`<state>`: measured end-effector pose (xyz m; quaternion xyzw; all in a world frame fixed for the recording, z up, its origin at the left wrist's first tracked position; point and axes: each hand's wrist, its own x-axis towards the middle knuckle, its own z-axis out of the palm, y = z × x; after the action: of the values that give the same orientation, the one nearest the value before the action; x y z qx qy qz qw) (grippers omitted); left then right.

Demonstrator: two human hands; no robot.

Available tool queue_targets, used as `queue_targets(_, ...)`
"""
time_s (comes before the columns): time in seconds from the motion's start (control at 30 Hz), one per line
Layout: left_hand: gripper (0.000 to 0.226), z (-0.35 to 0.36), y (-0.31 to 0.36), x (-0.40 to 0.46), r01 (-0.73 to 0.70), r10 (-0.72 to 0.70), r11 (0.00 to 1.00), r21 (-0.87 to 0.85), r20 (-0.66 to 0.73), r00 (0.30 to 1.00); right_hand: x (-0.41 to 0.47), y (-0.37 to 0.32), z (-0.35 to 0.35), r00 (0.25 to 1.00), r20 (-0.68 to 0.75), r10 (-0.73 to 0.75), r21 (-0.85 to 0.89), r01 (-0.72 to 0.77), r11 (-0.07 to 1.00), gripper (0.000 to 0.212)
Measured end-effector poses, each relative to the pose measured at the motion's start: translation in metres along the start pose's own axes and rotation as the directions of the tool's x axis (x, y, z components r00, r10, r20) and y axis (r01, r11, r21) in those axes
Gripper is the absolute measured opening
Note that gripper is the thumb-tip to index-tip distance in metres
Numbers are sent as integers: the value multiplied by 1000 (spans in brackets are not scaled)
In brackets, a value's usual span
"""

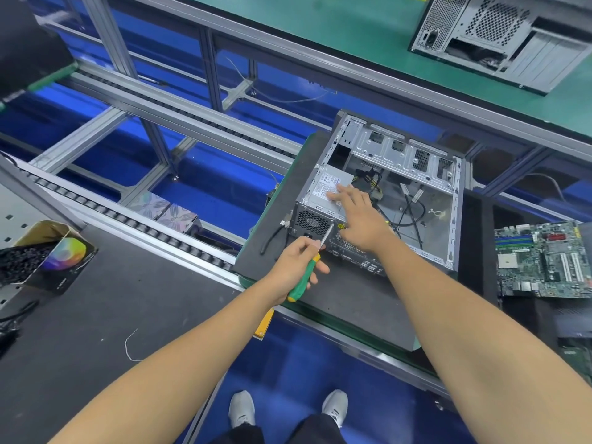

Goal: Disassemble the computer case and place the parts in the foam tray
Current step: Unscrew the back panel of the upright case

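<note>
While the left hand (299,262) holds the green/yellow screwdriver (307,267) w/ its grip curled round the handle, the tip sits at the rear panel of the computer case (400,187), just by the PSU fan grille. The right hand (358,213) lies flat on top of the power supply (326,190), fingers spread and holding nothing, prob. steadying it. Case lies open on a dark pad on the tabletop (336,299); the motherboard (544,261) is already out, off to the right.

Risks, as I judge them: the tip could slip off the screw head and gouge the grille or nick the thumb nearby. Once the screws are out, the PSU could drop inward onto the cables (407,206) & snag them. A loose screw could roll off the pad edge.
</note>
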<state>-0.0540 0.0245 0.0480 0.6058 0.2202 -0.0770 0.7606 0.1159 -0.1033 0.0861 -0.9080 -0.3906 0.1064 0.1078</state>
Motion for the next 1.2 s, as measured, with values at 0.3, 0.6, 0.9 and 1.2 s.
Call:
queue_targets(0.3,28,-4,2,3,-35,35,999,38,0,999,-1,-1,-1,1000,-2,-3,3,3,1000,88)
queue_targets(0.6,30,-5,-4,4,-78,78,997,16,11,997,1,3,2,1000,-10,-13,6,13,1000,89)
queue_targets(0.9,37,2,0,7,-41,38,998,-44,-67,997,0,4,3,1000,-22,-19,14,19,1000,84)
queue_targets(1.2,41,5,2,3,-27,26,1000,-15,-63,998,1,3,8,995,-100,23,-39,-27,999,61)
